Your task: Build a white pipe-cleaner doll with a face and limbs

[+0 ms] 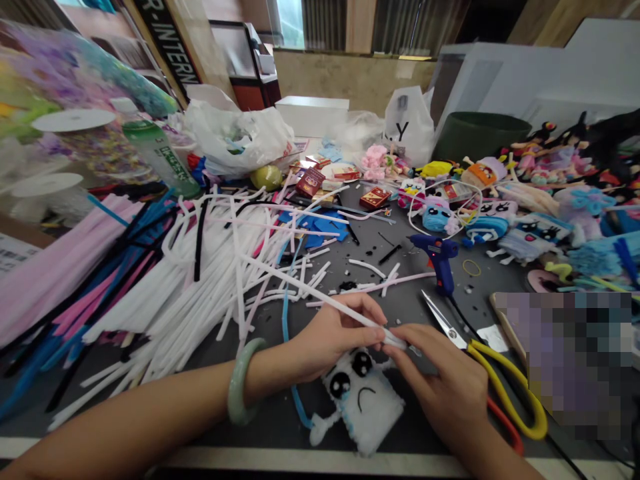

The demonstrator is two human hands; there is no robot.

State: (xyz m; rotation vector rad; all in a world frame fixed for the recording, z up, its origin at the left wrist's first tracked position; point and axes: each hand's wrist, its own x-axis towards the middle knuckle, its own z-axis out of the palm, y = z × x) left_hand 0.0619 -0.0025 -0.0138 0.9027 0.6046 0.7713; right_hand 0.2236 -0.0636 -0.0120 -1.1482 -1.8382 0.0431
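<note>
A white pipe cleaner [320, 292] slants up over the near side of the dark tabletop [410, 293], its lower end between the person's two hands. The left hand [335, 337] has thumb and fingers pinched narrow around it, and the right hand [443, 373] grips the folded-looking tip just beside them. Right below, a white fuzzy doll with big black eyes and a frown [377, 410] lies on the table. A pale green bangle [241, 383] circles the left wrist. Over to the right I can see yellow-handled scissors [453, 335], open, and a blue glue gun [440, 257] beyond; loose white pipe cleaners [200, 300] sprawl to the left.
</note>
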